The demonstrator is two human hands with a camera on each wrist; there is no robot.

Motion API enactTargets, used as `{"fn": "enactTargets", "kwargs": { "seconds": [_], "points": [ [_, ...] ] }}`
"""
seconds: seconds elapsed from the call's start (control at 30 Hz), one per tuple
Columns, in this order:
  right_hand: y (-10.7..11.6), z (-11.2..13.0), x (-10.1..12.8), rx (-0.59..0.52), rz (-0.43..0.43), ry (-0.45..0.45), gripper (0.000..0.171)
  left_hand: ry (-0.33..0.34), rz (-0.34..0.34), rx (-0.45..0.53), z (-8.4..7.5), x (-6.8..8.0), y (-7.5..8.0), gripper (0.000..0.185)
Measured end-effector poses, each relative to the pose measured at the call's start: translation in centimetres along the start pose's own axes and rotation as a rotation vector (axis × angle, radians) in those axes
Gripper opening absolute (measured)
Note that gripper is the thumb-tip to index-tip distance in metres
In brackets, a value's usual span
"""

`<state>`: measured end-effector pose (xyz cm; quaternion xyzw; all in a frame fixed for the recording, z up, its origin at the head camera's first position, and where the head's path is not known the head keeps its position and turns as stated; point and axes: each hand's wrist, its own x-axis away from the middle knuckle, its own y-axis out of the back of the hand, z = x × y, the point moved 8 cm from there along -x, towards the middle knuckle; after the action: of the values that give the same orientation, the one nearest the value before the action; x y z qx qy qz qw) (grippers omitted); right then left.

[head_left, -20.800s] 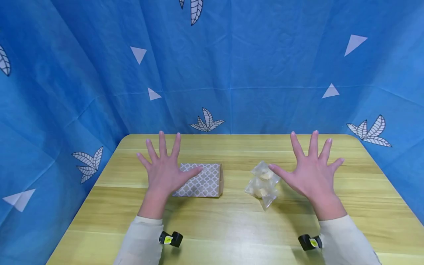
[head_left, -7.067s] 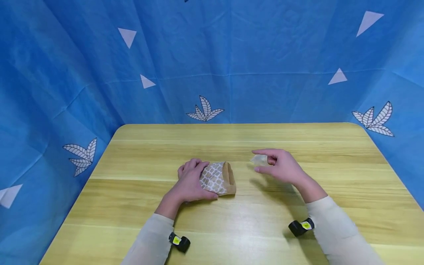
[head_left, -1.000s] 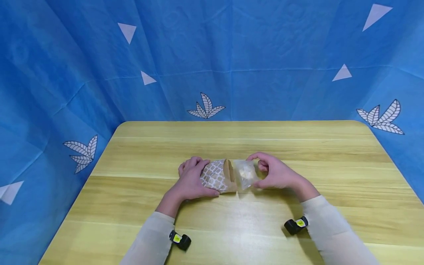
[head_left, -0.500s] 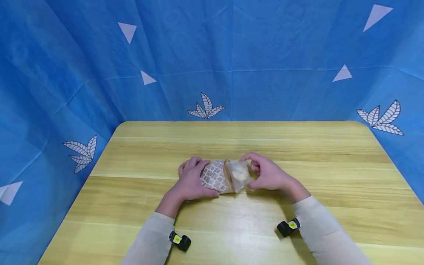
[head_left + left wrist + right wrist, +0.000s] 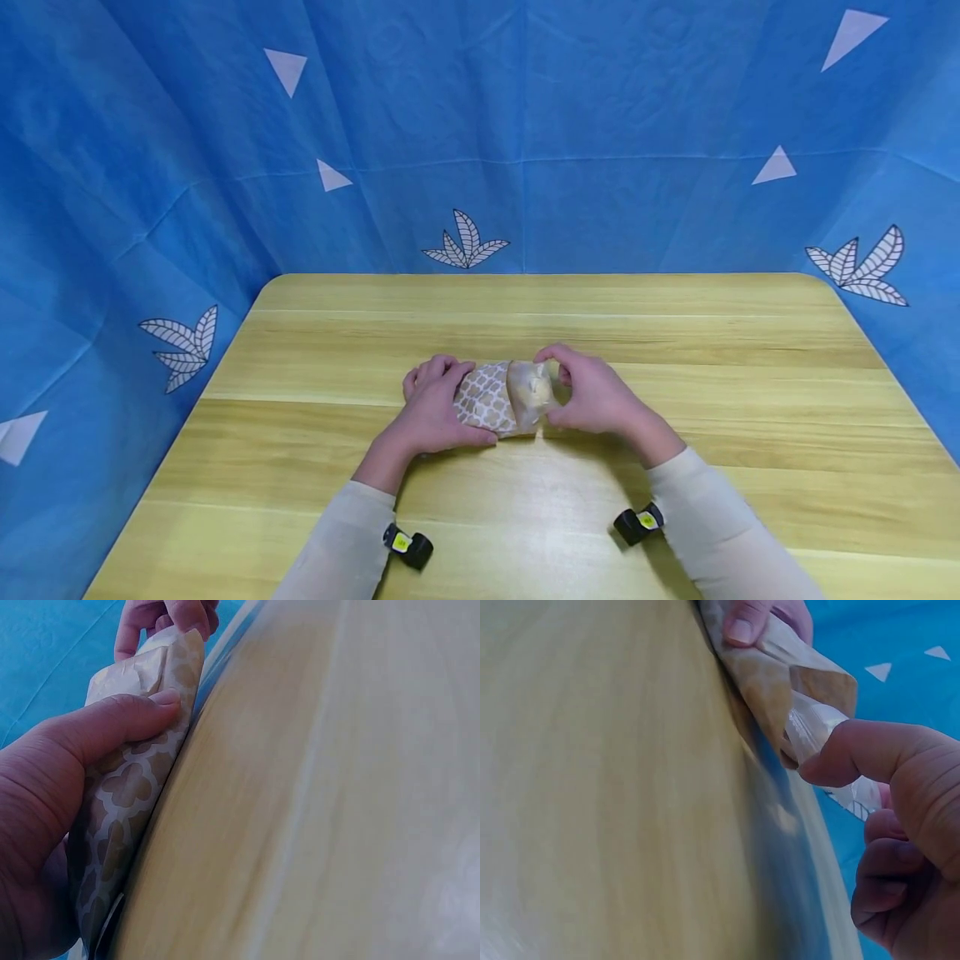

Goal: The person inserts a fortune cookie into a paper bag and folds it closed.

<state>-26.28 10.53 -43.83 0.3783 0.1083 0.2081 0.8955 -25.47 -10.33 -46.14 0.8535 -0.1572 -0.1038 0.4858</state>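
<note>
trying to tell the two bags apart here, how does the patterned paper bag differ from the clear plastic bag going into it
The paper bag is opaque brown with a white lattice print; the clear plastic bag shows pale pieces inside. The paper bag lies on its side on the table, mouth toward the right hand; the plastic bag sits partly in that mouth. The left hand grips the paper bag; the right hand pinches the plastic one. Both are soft and crumpled.

We see a brown paper bag (image 5: 486,400) with white quatrefoil lattice, a clear plastic packet (image 5: 534,393), a yellow wood-grain table (image 5: 675,350), and at 12 o'clock a blue backdrop (image 5: 525,125) with white leaves and triangles.
</note>
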Motion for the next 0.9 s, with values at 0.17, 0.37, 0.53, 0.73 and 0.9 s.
{"fn": "enactTargets", "kwargs": {
  "seconds": [0.17, 0.37, 0.53, 0.73, 0.9],
  "points": [
    [-0.7, 0.4, 0.0, 0.026, 0.004, 0.005, 0.076, -0.007, 0.002, -0.012, 0.0, 0.0, -0.1, 0.111],
    [-1.1, 0.4, 0.0, 0.029, 0.014, 0.013, 0.077, 0.001, 0.001, 0.000, 0.0, 0.1, -0.1, 0.111],
    [-1.3, 0.6, 0.1, -0.001, 0.005, 0.039, 0.078, 0.006, 0.004, -0.004, 0.0, 0.1, -0.1, 0.111],
    [-1.9, 0.8, -0.1, -0.051, 0.015, 0.079, 0.073, 0.004, 0.011, 0.000, -0.1, 0.0, -0.1, 0.111],
    [-2.3, 0.8, -0.4, -0.085, 0.026, 0.077, 0.071, 0.002, 0.010, -0.012, -0.1, 0.0, -0.1, 0.111]
  ]
}}
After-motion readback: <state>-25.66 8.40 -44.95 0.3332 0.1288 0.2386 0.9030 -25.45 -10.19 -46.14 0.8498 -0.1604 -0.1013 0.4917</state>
